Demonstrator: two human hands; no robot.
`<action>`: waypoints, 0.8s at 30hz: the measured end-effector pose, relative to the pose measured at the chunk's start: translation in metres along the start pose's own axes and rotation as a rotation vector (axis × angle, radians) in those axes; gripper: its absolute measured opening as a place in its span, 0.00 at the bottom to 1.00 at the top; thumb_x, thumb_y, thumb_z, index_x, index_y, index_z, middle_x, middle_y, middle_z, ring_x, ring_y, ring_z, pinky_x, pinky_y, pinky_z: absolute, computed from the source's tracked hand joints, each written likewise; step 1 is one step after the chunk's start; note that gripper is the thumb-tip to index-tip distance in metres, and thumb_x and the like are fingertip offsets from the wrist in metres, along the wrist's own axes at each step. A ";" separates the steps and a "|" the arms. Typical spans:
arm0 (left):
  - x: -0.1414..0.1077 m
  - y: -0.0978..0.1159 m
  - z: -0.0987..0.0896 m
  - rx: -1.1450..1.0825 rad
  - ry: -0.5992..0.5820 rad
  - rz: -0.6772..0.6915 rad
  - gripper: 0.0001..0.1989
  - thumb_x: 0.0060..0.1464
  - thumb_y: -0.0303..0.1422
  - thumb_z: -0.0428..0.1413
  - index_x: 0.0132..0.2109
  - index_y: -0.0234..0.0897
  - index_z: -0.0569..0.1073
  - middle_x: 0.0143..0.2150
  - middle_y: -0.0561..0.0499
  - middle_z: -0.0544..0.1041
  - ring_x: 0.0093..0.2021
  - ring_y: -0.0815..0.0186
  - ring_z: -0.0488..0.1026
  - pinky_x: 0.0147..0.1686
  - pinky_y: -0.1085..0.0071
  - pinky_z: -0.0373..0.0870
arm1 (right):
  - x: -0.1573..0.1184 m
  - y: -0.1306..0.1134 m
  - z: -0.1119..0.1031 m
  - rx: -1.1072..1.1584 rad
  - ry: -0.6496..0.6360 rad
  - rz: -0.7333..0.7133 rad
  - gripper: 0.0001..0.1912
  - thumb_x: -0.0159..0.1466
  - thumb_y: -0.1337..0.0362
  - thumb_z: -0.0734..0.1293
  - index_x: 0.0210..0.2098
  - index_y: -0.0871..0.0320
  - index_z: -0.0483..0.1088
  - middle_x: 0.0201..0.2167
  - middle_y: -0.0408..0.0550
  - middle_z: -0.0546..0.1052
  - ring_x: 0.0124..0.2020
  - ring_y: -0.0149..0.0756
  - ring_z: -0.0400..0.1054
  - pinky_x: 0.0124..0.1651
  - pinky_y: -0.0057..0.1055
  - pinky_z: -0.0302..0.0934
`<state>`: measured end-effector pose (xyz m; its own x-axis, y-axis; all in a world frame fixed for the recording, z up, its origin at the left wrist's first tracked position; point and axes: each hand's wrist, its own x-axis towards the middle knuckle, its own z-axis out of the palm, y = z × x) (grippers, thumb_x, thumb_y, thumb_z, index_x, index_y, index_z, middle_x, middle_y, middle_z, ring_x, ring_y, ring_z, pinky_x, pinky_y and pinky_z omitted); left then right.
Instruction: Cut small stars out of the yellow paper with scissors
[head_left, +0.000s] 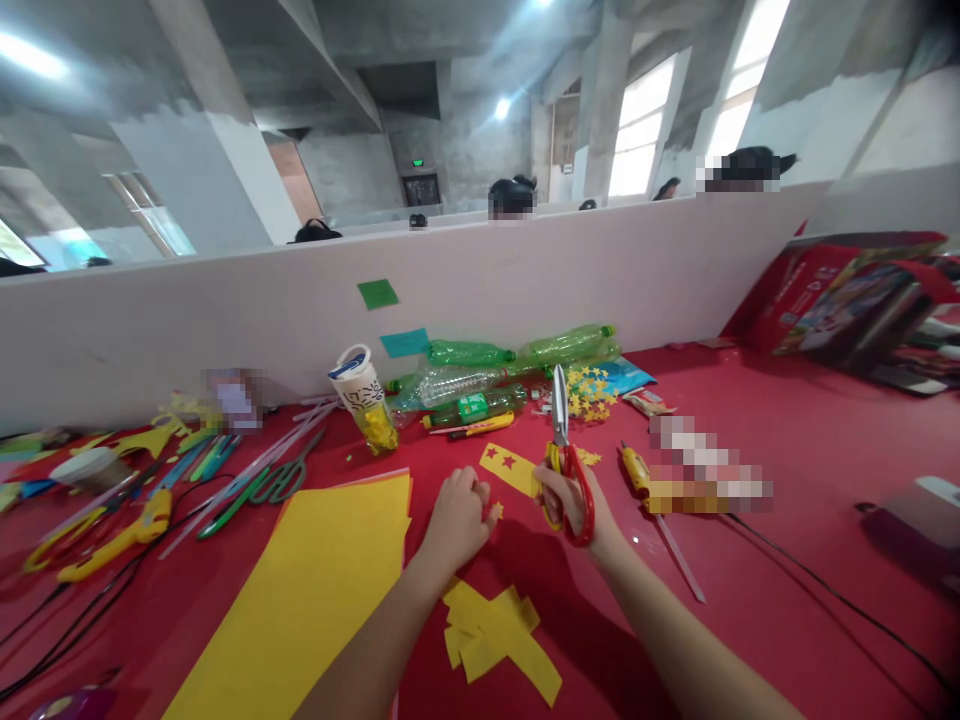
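In my right hand is a pair of scissors with red and yellow handles, its blades pointing up and looking closed together. A yellow paper strip with two red star shapes reaches to the fingertips of that hand; whether they pinch it I cannot tell. My left hand is closed above the red table, left of the scissors. A small yellow star-like piece shows at its fingertips, and the fingers hide whether they hold it. Nearer to me lie several yellow paper pieces.
Yellow sheets are stacked at left. Behind my hands are plastic bottles, a white cup and a pile of yellow stars. Yellow glue guns lie at right and left, with cables. A white partition bounds the table.
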<state>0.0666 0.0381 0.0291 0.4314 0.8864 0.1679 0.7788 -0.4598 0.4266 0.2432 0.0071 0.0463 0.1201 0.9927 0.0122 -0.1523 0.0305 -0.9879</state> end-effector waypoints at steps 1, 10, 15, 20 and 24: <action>-0.003 0.001 -0.004 -0.115 0.025 -0.042 0.04 0.50 0.32 0.54 0.30 0.36 0.70 0.38 0.46 0.68 0.43 0.57 0.64 0.45 0.61 0.60 | -0.001 0.001 0.002 0.004 -0.014 0.004 0.17 0.59 0.60 0.62 0.16 0.55 0.56 0.07 0.33 0.57 0.10 0.25 0.54 0.19 0.24 0.56; -0.040 0.021 -0.009 -1.082 0.005 -0.484 0.15 0.51 0.44 0.56 0.30 0.35 0.74 0.26 0.50 0.76 0.30 0.63 0.72 0.33 0.69 0.66 | -0.019 0.019 0.029 -0.047 -0.144 0.098 0.17 0.59 0.60 0.63 0.17 0.56 0.57 0.07 0.34 0.58 0.09 0.25 0.54 0.15 0.23 0.50; -0.044 0.013 -0.007 -1.202 0.024 -0.526 0.14 0.47 0.41 0.60 0.29 0.33 0.75 0.23 0.49 0.76 0.25 0.64 0.72 0.30 0.69 0.66 | -0.026 0.018 0.039 -0.124 -0.152 0.126 0.13 0.57 0.58 0.65 0.22 0.56 0.60 0.10 0.33 0.61 0.10 0.25 0.54 0.14 0.22 0.47; -0.045 0.012 -0.008 -1.347 -0.010 -0.476 0.13 0.48 0.40 0.59 0.31 0.34 0.71 0.23 0.51 0.76 0.23 0.64 0.72 0.28 0.69 0.66 | -0.029 0.014 0.046 -0.182 -0.160 0.094 0.16 0.59 0.56 0.64 0.20 0.56 0.58 0.10 0.34 0.61 0.12 0.26 0.56 0.17 0.23 0.50; -0.045 0.009 -0.008 -1.359 -0.021 -0.376 0.11 0.51 0.39 0.57 0.33 0.35 0.70 0.22 0.55 0.73 0.20 0.69 0.69 0.23 0.73 0.64 | -0.030 0.013 0.048 -0.240 -0.184 0.111 0.15 0.58 0.55 0.65 0.23 0.56 0.58 0.11 0.34 0.60 0.12 0.26 0.55 0.16 0.22 0.49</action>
<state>0.0505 -0.0052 0.0331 0.3146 0.9366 -0.1542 -0.1888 0.2209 0.9568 0.1902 -0.0171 0.0401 -0.0670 0.9935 -0.0918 0.0839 -0.0861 -0.9927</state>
